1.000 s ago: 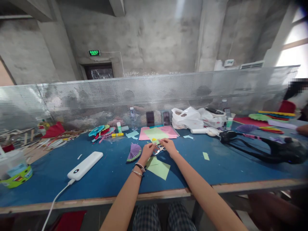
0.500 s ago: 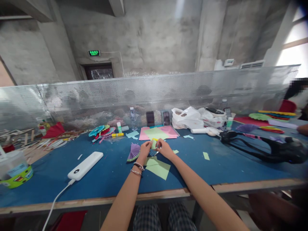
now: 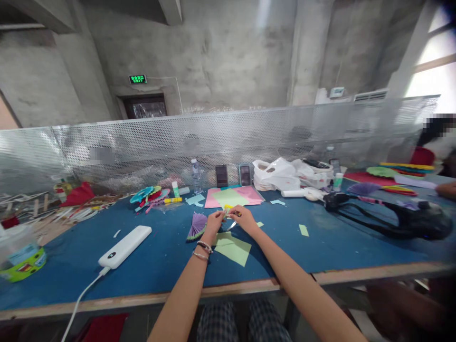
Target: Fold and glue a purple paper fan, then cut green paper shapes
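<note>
My left hand point(image 3: 214, 223) is closed in a pinch on a small piece of pale green paper point(image 3: 225, 214), mostly hidden by the fingers. My right hand point(image 3: 245, 219) is closed beside it, its fingertips close to the paper. From it a silvery blade points down and left, with a dark and orange handle at the fingers; these look like scissors point(image 3: 232, 225). Below the hands lie larger light green sheets point(image 3: 233, 249). A folded purple paper fan point(image 3: 197, 227) rests left of my left hand. Behind the hands something yellow point(image 3: 228, 207) shows in part.
Pink and green sheets point(image 3: 210, 198) lie behind my hands. A white power bank point(image 3: 125, 247) with a cable is at left. Glue sticks point(image 3: 173, 200), a water bottle point(image 3: 195, 175), white plastic bags point(image 3: 276, 175) and a black strapped device point(image 3: 420, 221) stand around. Another person's hand point(image 3: 446, 190) is far right.
The green paper between my hands shows less now, and the blade by my right hand shows more. My hands stay in nearly the same place; the view shifts slightly.
</note>
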Demonstrator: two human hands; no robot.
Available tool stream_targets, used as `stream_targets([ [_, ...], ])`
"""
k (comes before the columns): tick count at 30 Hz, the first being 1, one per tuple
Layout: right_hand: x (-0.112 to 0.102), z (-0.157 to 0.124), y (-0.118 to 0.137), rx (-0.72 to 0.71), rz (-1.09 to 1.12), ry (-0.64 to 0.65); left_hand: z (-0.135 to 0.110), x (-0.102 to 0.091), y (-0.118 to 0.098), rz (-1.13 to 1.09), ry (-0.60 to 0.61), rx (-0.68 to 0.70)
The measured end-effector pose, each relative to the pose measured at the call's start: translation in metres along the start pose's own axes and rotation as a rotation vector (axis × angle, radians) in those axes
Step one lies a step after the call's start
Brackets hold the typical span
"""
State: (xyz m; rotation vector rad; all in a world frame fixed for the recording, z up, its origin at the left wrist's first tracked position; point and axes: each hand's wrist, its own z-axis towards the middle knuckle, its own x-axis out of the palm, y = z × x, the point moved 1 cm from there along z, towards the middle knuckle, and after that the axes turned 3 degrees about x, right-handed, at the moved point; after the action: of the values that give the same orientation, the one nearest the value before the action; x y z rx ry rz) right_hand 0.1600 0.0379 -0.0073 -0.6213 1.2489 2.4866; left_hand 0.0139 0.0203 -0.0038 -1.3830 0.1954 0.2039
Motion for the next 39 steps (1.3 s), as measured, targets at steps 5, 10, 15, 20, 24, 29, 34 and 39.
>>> stream_targets([
  [5,0.001,0.002,-0.006,0.106,0.048,-0.007,-0.002,0.001,-0.003,-0.014,0.016,0.018],
  [10,0.002,0.004,-0.013,0.205,0.126,-0.003,-0.005,0.003,-0.004,-0.030,0.042,0.049],
  [15,0.003,0.006,-0.016,0.243,0.197,0.001,-0.002,0.004,-0.004,-0.013,0.039,0.066],
  [20,0.002,0.005,-0.014,0.255,0.236,0.010,0.000,0.003,-0.003,0.032,0.001,0.128],
  [24,0.002,0.004,-0.012,0.248,0.280,0.011,-0.001,0.003,-0.002,0.078,-0.030,0.172],
  [29,0.003,0.005,-0.013,0.243,0.322,-0.015,0.000,0.004,-0.001,0.108,-0.034,0.204],
  [34,0.004,0.008,-0.017,0.249,0.332,-0.050,-0.001,0.005,0.001,0.142,-0.019,0.217],
  [39,0.004,0.010,-0.022,0.258,0.317,-0.081,-0.003,0.006,0.001,0.196,0.012,0.214],
])
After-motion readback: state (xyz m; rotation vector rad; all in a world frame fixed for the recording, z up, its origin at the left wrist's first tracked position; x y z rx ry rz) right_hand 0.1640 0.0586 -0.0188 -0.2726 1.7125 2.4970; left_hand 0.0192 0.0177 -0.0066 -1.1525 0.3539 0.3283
